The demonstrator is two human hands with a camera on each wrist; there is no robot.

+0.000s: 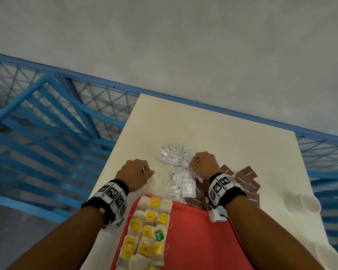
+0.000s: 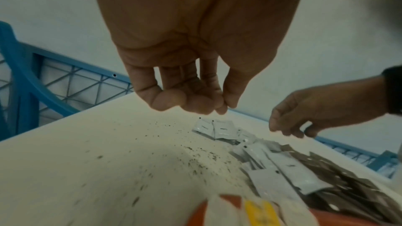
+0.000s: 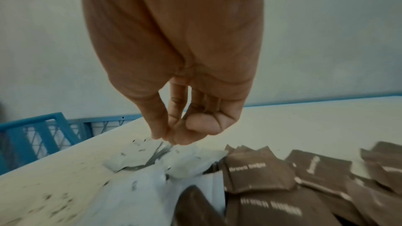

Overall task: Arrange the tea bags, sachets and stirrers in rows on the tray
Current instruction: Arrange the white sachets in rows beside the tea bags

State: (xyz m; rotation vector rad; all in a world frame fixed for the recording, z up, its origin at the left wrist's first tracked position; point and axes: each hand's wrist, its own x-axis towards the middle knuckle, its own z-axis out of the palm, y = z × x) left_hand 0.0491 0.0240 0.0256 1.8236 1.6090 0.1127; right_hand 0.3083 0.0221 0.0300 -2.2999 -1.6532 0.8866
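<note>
Cream table [image 1: 232, 133], blue mesh fencing [image 1: 98, 98] behind, grey floor [image 1: 183, 36] beyond.

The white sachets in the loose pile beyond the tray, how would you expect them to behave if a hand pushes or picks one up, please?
The white sachets look thin and flat, so probably light and bendy. Their glossy faces overlap, so a push would likely slide several together. The right hand pinches at the pile's edge, where a corner is probably easiest to lift.
</note>
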